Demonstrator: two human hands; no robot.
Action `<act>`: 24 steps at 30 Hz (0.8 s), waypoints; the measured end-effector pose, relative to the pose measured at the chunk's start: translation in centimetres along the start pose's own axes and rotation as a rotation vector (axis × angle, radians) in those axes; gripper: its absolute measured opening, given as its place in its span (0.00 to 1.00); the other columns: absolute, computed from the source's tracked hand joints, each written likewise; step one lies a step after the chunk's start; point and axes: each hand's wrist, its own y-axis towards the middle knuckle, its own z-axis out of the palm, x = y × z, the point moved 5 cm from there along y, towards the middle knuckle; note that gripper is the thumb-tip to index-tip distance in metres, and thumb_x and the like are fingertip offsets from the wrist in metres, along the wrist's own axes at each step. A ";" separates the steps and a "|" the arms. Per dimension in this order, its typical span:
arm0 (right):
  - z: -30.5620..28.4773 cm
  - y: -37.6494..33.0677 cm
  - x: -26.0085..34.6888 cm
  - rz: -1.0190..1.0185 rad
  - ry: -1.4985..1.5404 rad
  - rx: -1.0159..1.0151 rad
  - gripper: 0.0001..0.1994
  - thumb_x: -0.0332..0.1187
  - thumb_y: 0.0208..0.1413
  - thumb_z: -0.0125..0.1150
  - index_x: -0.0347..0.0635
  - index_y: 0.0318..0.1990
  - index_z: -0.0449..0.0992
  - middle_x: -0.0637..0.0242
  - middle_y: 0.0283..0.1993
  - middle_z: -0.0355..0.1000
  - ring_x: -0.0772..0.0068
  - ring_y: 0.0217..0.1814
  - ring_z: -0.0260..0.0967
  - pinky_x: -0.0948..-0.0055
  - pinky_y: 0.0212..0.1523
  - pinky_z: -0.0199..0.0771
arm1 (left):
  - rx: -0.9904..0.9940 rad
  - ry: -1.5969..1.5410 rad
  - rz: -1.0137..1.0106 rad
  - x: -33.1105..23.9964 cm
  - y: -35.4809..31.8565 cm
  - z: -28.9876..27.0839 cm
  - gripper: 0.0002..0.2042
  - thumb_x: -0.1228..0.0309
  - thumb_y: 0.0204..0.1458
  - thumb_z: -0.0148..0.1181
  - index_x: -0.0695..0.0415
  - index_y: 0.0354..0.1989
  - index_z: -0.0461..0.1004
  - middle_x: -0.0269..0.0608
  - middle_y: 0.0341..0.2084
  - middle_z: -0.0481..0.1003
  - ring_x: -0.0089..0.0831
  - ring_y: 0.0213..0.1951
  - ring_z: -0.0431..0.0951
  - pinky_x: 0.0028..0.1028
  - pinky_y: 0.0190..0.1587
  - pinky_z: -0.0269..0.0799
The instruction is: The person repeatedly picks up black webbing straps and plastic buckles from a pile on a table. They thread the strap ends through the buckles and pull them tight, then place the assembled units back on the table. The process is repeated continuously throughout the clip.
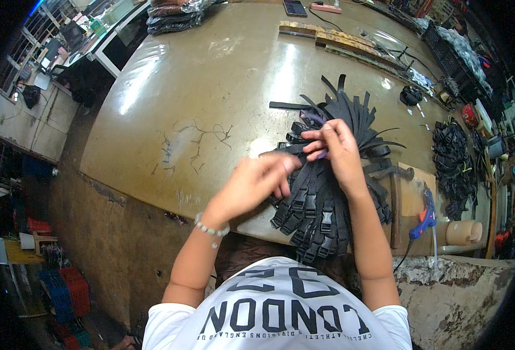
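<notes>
Head view: both hands over fanned bundle of black straps [327,192] at near edge of workbench [210,93]. Left hand [256,184] blurred, fingers curled round strap end. Right hand [339,149] pinching strap with small purple item, too small to identify. Many straps already carry buckles [310,230] at near ends. Loose black pile [453,160] waits at right; judging roughly midway, exact count unclear.

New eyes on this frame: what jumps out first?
The fanned pile of black webbing straps with plastic buckles, spread at the near edge of the worn tan worktable. Both hands work above it: the left hand is motion-blurred over the buckle ends, and the right hand pinches a strap. To the right lie a blue glue gun and another heap of black buckles.
</notes>
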 end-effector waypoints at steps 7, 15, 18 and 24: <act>0.9 -0.7 -0.1 -0.087 -0.244 -0.065 0.09 0.35 0.68 0.46 0.37 0.40 0.64 0.57 0.39 0.77 0.79 0.30 0.72 0.79 0.31 0.75 | -0.145 0.747 0.458 0.7 4.2 -2.4 0.11 0.68 0.50 0.66 0.57 0.41 0.80 0.43 0.35 0.76 0.36 0.38 0.76 0.32 0.45 0.71; 1.1 -1.1 0.3 -0.092 -0.520 -0.164 0.08 0.30 0.53 0.60 0.33 0.30 0.71 0.60 0.22 0.70 0.78 0.23 0.65 0.73 0.26 0.67 | -0.348 0.465 0.299 0.8 3.7 -1.9 0.08 0.70 0.51 0.64 0.63 0.34 0.80 0.47 0.30 0.78 0.39 0.32 0.77 0.32 0.37 0.72; 1.5 -1.5 0.7 -0.117 -0.605 -0.146 0.09 0.30 0.52 0.61 0.32 0.30 0.71 0.58 0.23 0.70 0.75 0.23 0.66 0.72 0.28 0.68 | -0.401 0.500 0.292 0.8 2.9 -1.7 0.07 0.72 0.53 0.62 0.65 0.34 0.78 0.51 0.31 0.78 0.43 0.34 0.78 0.34 0.38 0.72; 1.8 -1.4 0.8 -0.130 -0.606 -0.131 0.09 0.30 0.50 0.61 0.30 0.30 0.71 0.53 0.27 0.72 0.69 0.25 0.70 0.70 0.30 0.71 | -0.419 0.520 0.311 0.7 2.6 -1.4 0.08 0.72 0.55 0.60 0.66 0.35 0.75 0.52 0.32 0.78 0.46 0.36 0.78 0.36 0.41 0.72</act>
